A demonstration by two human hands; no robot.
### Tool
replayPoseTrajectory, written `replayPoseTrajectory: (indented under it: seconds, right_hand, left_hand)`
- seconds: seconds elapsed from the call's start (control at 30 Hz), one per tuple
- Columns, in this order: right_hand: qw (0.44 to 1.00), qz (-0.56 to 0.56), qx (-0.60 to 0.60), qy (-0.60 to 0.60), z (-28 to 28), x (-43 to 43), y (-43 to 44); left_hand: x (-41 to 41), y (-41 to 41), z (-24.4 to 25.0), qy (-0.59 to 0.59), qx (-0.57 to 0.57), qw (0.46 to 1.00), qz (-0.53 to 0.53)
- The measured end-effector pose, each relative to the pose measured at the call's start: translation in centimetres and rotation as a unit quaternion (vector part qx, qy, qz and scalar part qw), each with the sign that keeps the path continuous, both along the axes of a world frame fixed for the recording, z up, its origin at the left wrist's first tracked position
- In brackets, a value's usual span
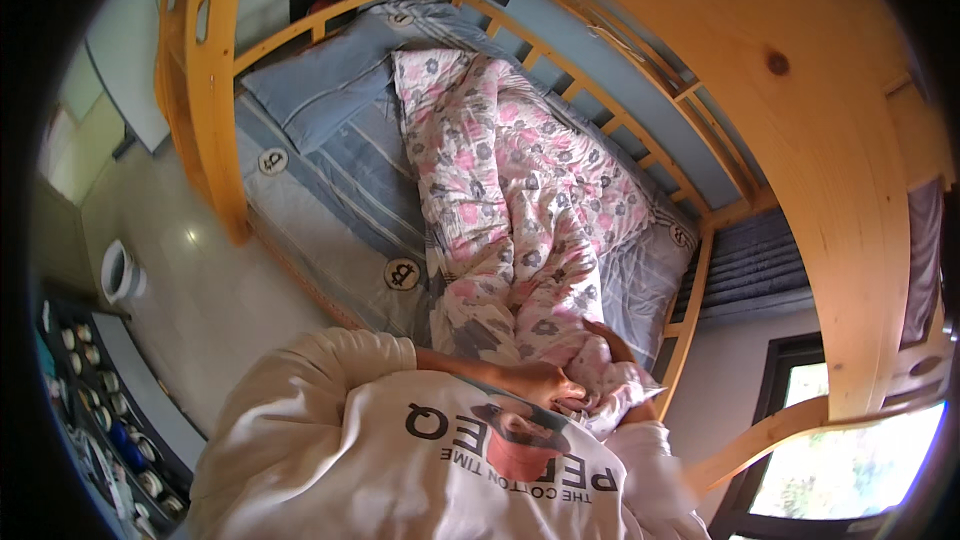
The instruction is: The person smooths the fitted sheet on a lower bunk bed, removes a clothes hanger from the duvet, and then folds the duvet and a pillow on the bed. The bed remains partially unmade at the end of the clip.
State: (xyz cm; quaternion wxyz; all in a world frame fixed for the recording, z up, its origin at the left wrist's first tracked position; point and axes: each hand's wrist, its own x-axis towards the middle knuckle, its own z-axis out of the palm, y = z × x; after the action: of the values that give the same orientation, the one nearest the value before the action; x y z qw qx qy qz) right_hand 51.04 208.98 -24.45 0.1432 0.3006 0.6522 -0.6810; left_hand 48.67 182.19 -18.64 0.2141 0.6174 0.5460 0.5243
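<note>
A white quilt with pink and grey flowers [469, 165] lies bunched lengthwise over the bed, its near end gathered up in front of my shirt. My left hand [544, 388] is closed on that gathered end, fingers curled into the fabric. On the other side, my right hand [616, 345] is against the quilt's right edge. Folds of cloth cover most of it, so its fingers are hidden. Beneath the quilt is a blue-grey striped bed sheet [337, 225] with round patches. A matching pillow [322, 82] rests at the far left end.
Wooden bunk-bed rails [600, 109] run along the back, and a broad wooden beam [817, 127] arches overhead at right. A wooden ladder [214, 90] stands at left. On the floor is a white bin [120, 272]; a rack of small items [112, 420] stands lower left. A window [840, 457] is at right.
</note>
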Motion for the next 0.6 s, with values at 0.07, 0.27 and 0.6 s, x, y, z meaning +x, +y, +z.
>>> replayPoseTrajectory:
  seconds: [0.07,0.27,0.6]
  right_hand:
    - [0.999,0.028,-0.014,-0.028,-2.6,-1.9,-1.0]
    - [0.992,0.076,-0.051,-0.091,-8.8,-4.7,-1.7]
    - [0.962,0.249,0.056,0.094,-6.3,-11.0,-6.1]
  left_hand:
    - [-0.5,-0.5,-0.7,-0.012,-0.001,1.000,0.008]
    - [-0.8,1.1,-4.9,-0.018,-0.048,0.998,0.045]
    - [-3.7,-2.8,-3.8,-0.353,0.028,0.927,0.126]
